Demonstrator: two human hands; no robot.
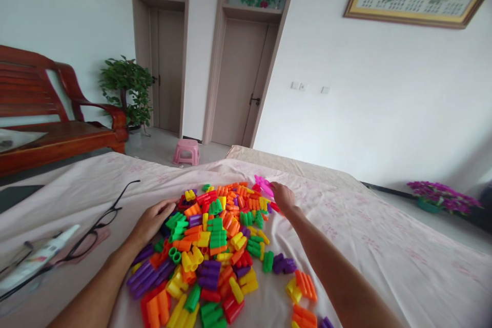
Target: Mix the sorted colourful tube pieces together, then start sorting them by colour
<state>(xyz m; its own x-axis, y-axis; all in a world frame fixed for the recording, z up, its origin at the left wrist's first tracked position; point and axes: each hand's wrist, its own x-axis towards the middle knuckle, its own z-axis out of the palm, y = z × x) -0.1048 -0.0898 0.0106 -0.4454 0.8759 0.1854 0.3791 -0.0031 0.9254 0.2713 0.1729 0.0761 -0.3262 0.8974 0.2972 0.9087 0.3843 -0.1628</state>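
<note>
A heap of plastic bullet-shaped building blocks [218, 238] in orange, green, yellow, purple and red covers the middle of the cloth. Along its left edge lies my left hand [154, 221], fingers stretched towards the blocks and partly hidden behind the hand; I see nothing held in it. My right hand [283, 198] reaches to the far right edge of the heap. Its fingers are closed on a bright pink plastic piece [263, 185], whose exact shape is partly covered. Red blocks lie just under that hand.
Black-framed glasses [90, 238] and a white tube [42, 259] lie left of my left arm on the patterned cloth [369, 246]. A few orange blocks [306, 285] sit beside my right forearm. Beyond stand a pink stool [186, 152] and a wooden bench [57, 136].
</note>
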